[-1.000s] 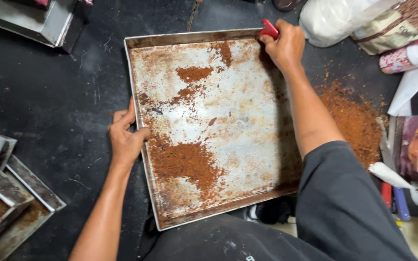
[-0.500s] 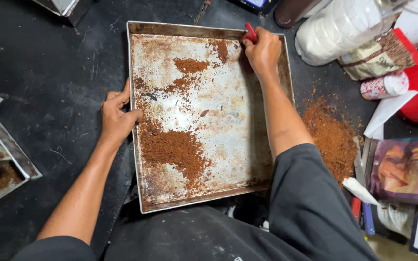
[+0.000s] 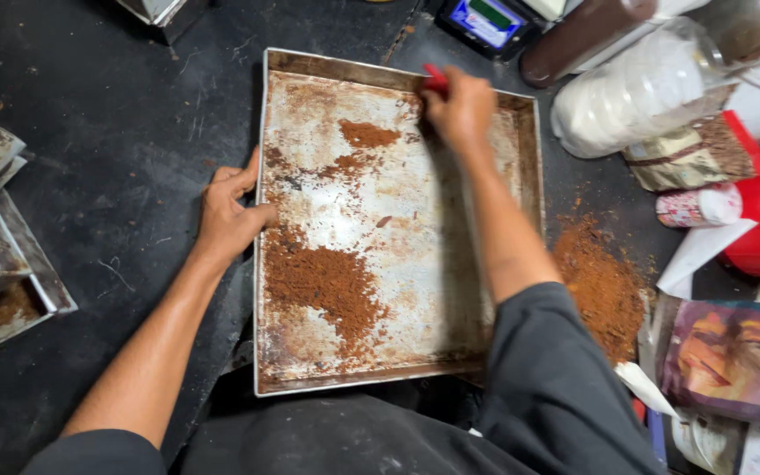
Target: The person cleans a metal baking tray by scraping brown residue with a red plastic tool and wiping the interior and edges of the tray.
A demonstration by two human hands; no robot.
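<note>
The metal tray [image 3: 485, 220] lay on the dark table [image 3: 107, 149], brown crumbs [image 3: 323, 281] heaped in it. The left hand [image 3: 226, 215] gripped the tray's left rim, while the right hand [image 3: 461, 110] closed round a red scraper [image 3: 435, 79] at the far edge.

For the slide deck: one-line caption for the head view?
Left hand steadies a worn metal baking tray while right hand works a red tool over brown crumbs.
</note>
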